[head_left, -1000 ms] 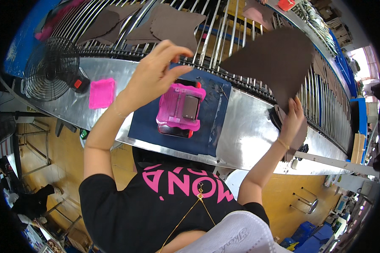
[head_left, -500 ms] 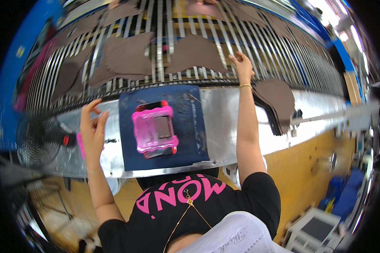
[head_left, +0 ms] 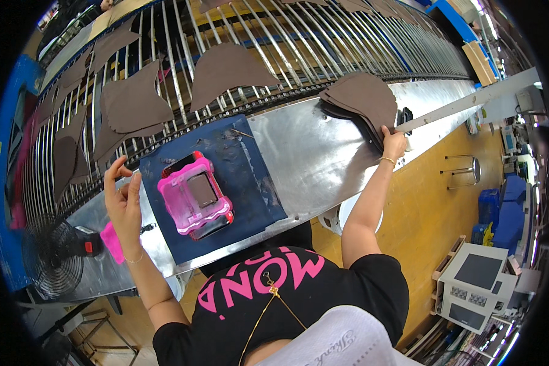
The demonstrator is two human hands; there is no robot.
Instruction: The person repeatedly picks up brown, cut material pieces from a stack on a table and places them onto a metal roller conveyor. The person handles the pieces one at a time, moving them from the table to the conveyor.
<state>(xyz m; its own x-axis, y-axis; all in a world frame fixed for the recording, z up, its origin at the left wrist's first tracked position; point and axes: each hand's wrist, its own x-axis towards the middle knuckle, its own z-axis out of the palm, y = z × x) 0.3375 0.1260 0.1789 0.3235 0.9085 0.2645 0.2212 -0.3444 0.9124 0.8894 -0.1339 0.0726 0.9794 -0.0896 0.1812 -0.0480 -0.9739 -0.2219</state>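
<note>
Mat [head_left: 259,210]'s topped by a tray [head_left: 175,204], flanked by a fan [head_left: 53,256] (left) and stacked pieces [head_left: 365,97] (right), all backed by the conveyor [head_left: 312,50].

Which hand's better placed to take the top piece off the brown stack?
Right, most likely. The right hand is at the near edge of the brown stack; the left hand is well away from it, past the left side of the blue mat.

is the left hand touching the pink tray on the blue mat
Apart: the head view shows a strip of blue mat between the left hand and the pink tray.
</note>
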